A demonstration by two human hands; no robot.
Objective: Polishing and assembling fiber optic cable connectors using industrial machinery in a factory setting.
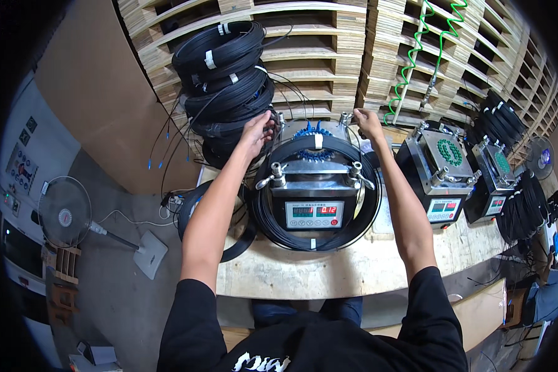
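Observation:
A fiber polishing machine [346, 214] with a red and green display stands before me on the bench. A coil of black cable [268, 228] rings its body, and blue connectors [304, 132] circle its metal top plate. My left hand [256, 132] curls at the far left corner clamp [281, 121], its fingers around what looks like the lever. At the opposite far corner, my right hand [369, 124] is closed by the right clamp [345, 118], also apparently on its lever; the fingers partly hide both levers. The near left clamp [279, 176] and near right clamp [355, 172] are untouched.
Stacked black cable coils [220, 80] rise at the back left. To the right sit two similar machines, one with a green-dotted plate [449, 152]. Wooden pallets [304, 56] stand behind the bench [291, 276]. A fan [64, 214] is at left; another person's sleeve [549, 296] shows far right.

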